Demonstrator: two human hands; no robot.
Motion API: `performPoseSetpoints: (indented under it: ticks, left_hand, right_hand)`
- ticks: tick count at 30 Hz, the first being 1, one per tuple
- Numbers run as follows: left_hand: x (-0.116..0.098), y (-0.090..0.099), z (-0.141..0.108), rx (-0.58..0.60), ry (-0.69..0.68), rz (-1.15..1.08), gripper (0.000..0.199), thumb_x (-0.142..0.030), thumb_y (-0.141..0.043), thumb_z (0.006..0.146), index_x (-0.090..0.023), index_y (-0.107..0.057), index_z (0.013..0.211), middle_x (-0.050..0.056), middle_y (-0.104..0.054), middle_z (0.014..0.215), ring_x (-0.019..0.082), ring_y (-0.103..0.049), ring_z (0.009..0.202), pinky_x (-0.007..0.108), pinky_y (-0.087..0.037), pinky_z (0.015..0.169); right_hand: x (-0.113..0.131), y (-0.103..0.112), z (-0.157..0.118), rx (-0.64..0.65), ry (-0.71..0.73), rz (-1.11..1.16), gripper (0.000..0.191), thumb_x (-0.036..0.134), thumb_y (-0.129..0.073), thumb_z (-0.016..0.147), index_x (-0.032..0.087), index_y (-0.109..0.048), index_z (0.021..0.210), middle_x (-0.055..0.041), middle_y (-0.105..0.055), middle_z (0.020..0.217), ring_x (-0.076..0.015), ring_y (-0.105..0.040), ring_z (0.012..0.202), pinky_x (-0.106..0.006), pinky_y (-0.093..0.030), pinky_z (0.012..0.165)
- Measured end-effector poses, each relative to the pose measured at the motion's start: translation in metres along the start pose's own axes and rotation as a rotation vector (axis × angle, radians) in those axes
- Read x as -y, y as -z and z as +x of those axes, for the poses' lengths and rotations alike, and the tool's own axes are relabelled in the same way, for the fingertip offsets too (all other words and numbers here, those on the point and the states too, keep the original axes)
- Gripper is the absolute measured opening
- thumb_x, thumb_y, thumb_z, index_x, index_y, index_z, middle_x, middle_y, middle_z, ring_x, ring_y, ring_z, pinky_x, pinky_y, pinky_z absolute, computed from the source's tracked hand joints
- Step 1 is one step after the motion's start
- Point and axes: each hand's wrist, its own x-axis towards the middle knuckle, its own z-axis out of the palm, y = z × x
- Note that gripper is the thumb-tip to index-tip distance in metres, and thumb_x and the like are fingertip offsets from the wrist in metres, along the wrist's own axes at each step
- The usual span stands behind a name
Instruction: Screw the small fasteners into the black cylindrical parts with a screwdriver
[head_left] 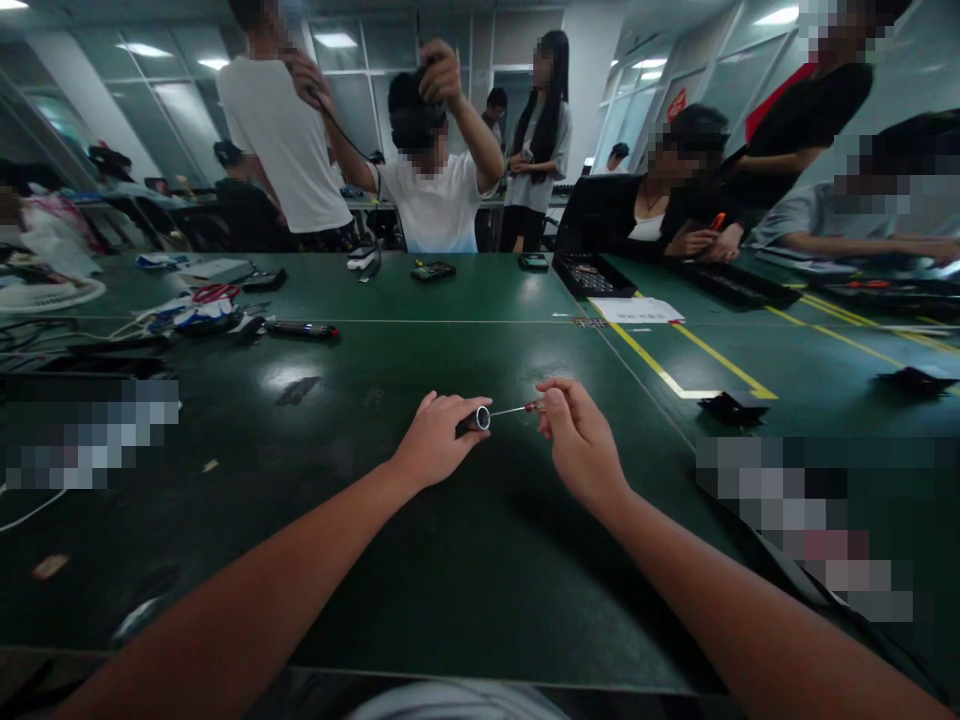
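Note:
Over the middle of the green tabletop (420,540), my left hand (439,440) is wrapped round a short dark cylinder (480,419) with a bright ring at its end. That ringed end faces right, and the rest of the cylinder is mostly hidden by my fingers. My right hand (577,430) grips the red handle of a thin screwdriver (531,407). Its metal shaft points left at the ringed end. Whether the tip touches the ring or sits inside it, I cannot tell.
At the left lie a dark pen-like tool (302,330), red-handled scissors (216,293) and cables. A black parts tray (592,274) and a white paper (637,310) lie at the back right, near yellow tape lines. A black object (735,407) rests at right. Several people sit or stand beyond.

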Motion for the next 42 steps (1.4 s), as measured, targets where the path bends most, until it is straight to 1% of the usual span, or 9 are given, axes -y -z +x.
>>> performPoseSetpoints:
  ticks: [6, 13, 16, 18, 20, 23, 29, 35, 42]
  left_hand:
    - [0.002, -0.002, 0.000, 0.011, 0.012, 0.005, 0.040, -0.030, -0.066, 0.093, -0.029, -0.061, 0.133, 0.002, -0.068, 0.108, 0.024, -0.061, 0.109, 0.058, -0.025, 0.118]
    - [0.001, -0.005, -0.001, 0.009, -0.006, -0.010, 0.042, -0.032, -0.065, 0.094, -0.028, -0.059, 0.135, 0.003, -0.068, 0.108, 0.024, -0.060, 0.108, 0.058, -0.026, 0.118]
    - [-0.003, -0.002, 0.002, 0.010, -0.103, 0.042, 0.040, -0.030, -0.063, 0.095, -0.026, -0.058, 0.135, 0.004, -0.067, 0.111, 0.024, -0.060, 0.109, 0.054, -0.029, 0.116]
    - [-0.002, 0.000, 0.005, 0.009, -0.126, 0.094, 0.040, -0.028, -0.061, 0.096, -0.025, -0.058, 0.135, 0.005, -0.067, 0.112, 0.024, -0.059, 0.109, 0.053, -0.033, 0.114]
    - [0.002, 0.001, 0.007, 0.020, -0.086, 0.114, 0.040, -0.029, -0.061, 0.096, -0.024, -0.059, 0.135, 0.006, -0.067, 0.110, 0.025, -0.059, 0.108, 0.053, -0.036, 0.111]
    - [0.009, 0.002, 0.007, 0.045, -0.042, 0.093, 0.041, -0.032, -0.061, 0.096, -0.025, -0.058, 0.136, 0.005, -0.067, 0.110, 0.025, -0.059, 0.107, 0.055, -0.036, 0.111]
    - [0.007, -0.001, 0.005, 0.046, -0.022, 0.099, 0.040, -0.033, -0.063, 0.094, -0.028, -0.060, 0.134, 0.004, -0.067, 0.107, 0.025, -0.060, 0.107, 0.058, -0.029, 0.115]
    - [0.006, -0.004, 0.004, 0.059, -0.013, 0.101, 0.043, -0.036, -0.063, 0.094, -0.030, -0.058, 0.136, 0.004, -0.068, 0.109, 0.025, -0.060, 0.109, 0.060, -0.024, 0.118]
    - [0.005, -0.007, 0.005, 0.096, -0.011, 0.121, 0.045, -0.039, -0.061, 0.095, -0.030, -0.056, 0.140, 0.004, -0.068, 0.112, 0.025, -0.060, 0.111, 0.062, -0.022, 0.119]
  right_hand:
    - [0.001, 0.002, 0.001, -0.014, -0.018, 0.000, 0.026, 0.040, -0.047, 0.099, 0.023, -0.061, 0.113, -0.0023, -0.066, 0.084, -0.0190, -0.060, 0.071, -0.035, -0.046, 0.067]
    - [-0.005, -0.004, 0.005, -0.039, -0.071, 0.144, 0.026, 0.045, -0.050, 0.097, 0.022, -0.063, 0.100, -0.0027, -0.065, 0.082, -0.0194, -0.061, 0.074, -0.038, -0.050, 0.076]
    - [-0.017, -0.005, 0.014, -0.124, -0.278, 0.413, 0.026, 0.047, -0.051, 0.095, 0.024, -0.060, 0.090, -0.0006, -0.061, 0.075, -0.0179, -0.059, 0.067, -0.037, -0.053, 0.070]
    - [-0.025, -0.003, 0.021, -0.041, -0.505, 0.559, 0.025, 0.045, -0.053, 0.092, 0.024, -0.056, 0.079, 0.0027, -0.051, 0.063, -0.0156, -0.050, 0.054, -0.036, -0.054, 0.062]
    - [-0.031, -0.001, 0.027, -0.081, -0.598, 0.612, 0.023, 0.041, -0.055, 0.090, 0.024, -0.053, 0.074, 0.0036, -0.049, 0.060, -0.0140, -0.047, 0.050, -0.034, -0.054, 0.059]
    - [-0.032, 0.000, 0.028, -0.152, -0.530, 0.597, 0.022, 0.041, -0.059, 0.089, 0.023, -0.056, 0.077, 0.0022, -0.054, 0.064, -0.0143, -0.052, 0.054, -0.033, -0.054, 0.059]
    - [-0.023, -0.007, 0.018, -0.153, -0.293, 0.457, 0.024, 0.048, -0.058, 0.090, 0.024, -0.059, 0.089, 0.0002, -0.062, 0.076, -0.0165, -0.061, 0.068, -0.034, -0.056, 0.066]
    - [-0.012, -0.002, 0.011, -0.090, -0.054, 0.069, 0.024, 0.044, -0.045, 0.100, 0.023, -0.057, 0.096, -0.0015, -0.065, 0.078, -0.0179, -0.062, 0.070, -0.036, -0.050, 0.071]
    - [-0.004, 0.002, 0.007, -0.089, 0.041, -0.105, 0.022, 0.039, -0.041, 0.102, 0.023, -0.055, 0.097, -0.0017, -0.066, 0.077, -0.0185, -0.063, 0.070, -0.034, -0.047, 0.070]
